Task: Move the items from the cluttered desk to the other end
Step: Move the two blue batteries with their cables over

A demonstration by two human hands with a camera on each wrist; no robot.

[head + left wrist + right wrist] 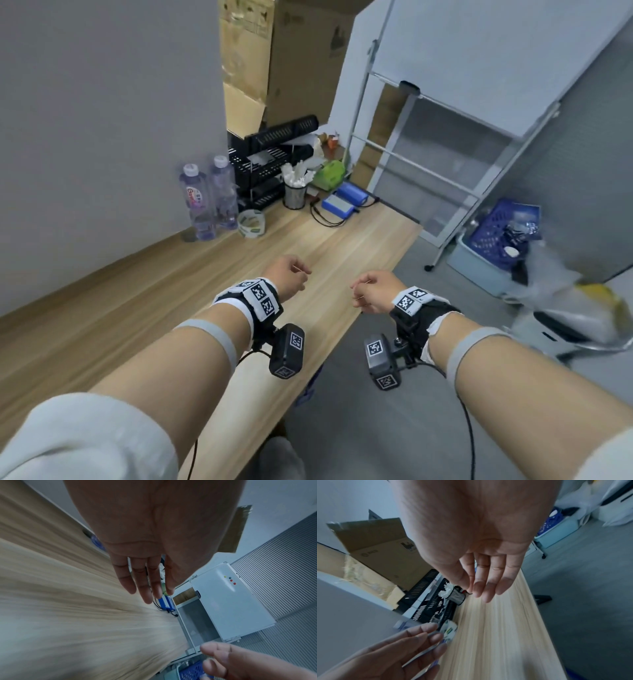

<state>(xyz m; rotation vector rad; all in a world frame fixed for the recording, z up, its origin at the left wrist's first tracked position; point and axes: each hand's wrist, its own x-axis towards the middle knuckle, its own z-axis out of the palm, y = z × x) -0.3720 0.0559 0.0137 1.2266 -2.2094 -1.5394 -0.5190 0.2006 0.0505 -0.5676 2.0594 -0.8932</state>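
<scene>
The clutter sits at the far end of the wooden desk (212, 291): two water bottles (197, 202), a tape roll (251, 223), a black tray rack (270, 161), a mesh cup (294, 196) stuffed with white sticks, a green pack (330, 174) and blue battery packs (342, 202) with black leads. My left hand (289, 277) hovers over the middle of the desk, empty, fingers relaxed and nearly straight (150, 593). Beside it, at the desk's right edge, hangs my right hand (370, 291), also empty with loose fingers (481, 592). Both are well short of the clutter.
A grey partition (102, 120) runs along the desk's left side. Cardboard boxes (284, 58) stand behind the rack. A whiteboard on a wheeled stand (479, 68) leans at the right. On the floor are a blue basket in a pale bin (496, 236) and plastic bags (582, 308).
</scene>
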